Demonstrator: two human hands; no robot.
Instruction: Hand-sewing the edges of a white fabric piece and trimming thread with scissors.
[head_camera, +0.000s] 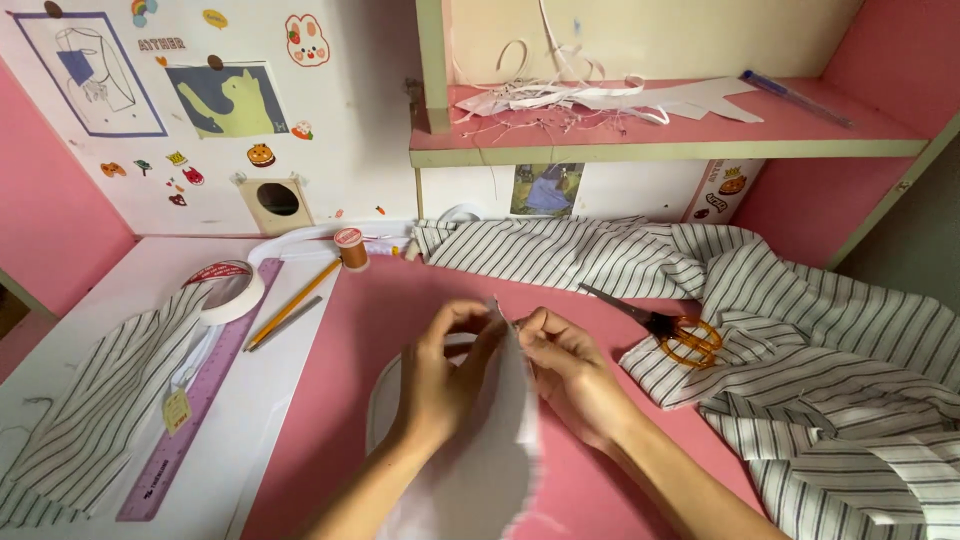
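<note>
My left hand (442, 375) and my right hand (567, 362) meet over the pink desk (370, 310), both pinching the top edge of a white fabric piece (495, 440) that hangs down between my forearms. The fingertips of the two hands almost touch at the fabric's upper corner. A white oval shape (385, 400) lies flat under my left hand. Whether a pin or needle is between my fingers is too small to tell.
Orange-handled scissors (670, 330) rest on striped cloth (820, 340) to the right. At left lie a tape roll (228, 290), a pencil (295, 303), a purple ruler (195, 400), a thread spool (350, 248) and more striped cloth (90, 420). A shelf (660, 150) holds paper scraps.
</note>
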